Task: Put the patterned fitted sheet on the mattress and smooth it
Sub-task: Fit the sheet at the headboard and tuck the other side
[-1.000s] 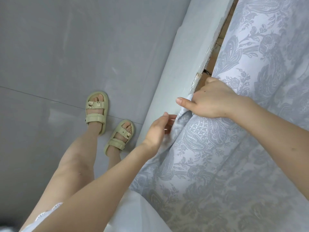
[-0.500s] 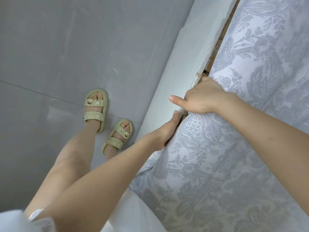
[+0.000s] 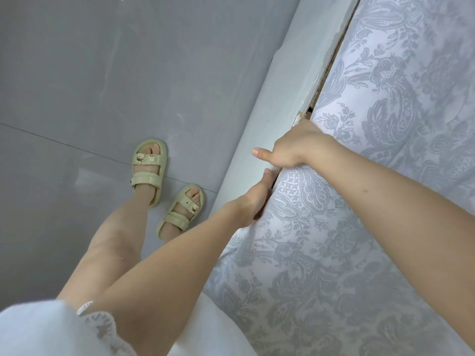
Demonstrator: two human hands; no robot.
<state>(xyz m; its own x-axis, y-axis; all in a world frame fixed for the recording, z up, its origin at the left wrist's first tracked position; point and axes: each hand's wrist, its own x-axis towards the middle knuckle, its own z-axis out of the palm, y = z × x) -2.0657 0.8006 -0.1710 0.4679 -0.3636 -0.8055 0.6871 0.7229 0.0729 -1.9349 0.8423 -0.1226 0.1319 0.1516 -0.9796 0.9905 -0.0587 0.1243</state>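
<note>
Head view: patterned fitted sheet point(image 3: 347, 214) fills the right of frame, draped over the mattress edge. Right hand point(image 3: 295, 146), centre frame, has its fingers buried in the gap by the bed frame point(image 3: 277, 104), thumb out. Left hand point(image 3: 254, 199), just below, tucks too, fingers hidden. Risk: the edge snags or pops back out if under-tucked.

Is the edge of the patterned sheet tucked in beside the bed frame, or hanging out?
Partly tucked. By both hands the sheet goes into the gap beside the bed frame; nearer the camera, cloth hangs outside.
</note>
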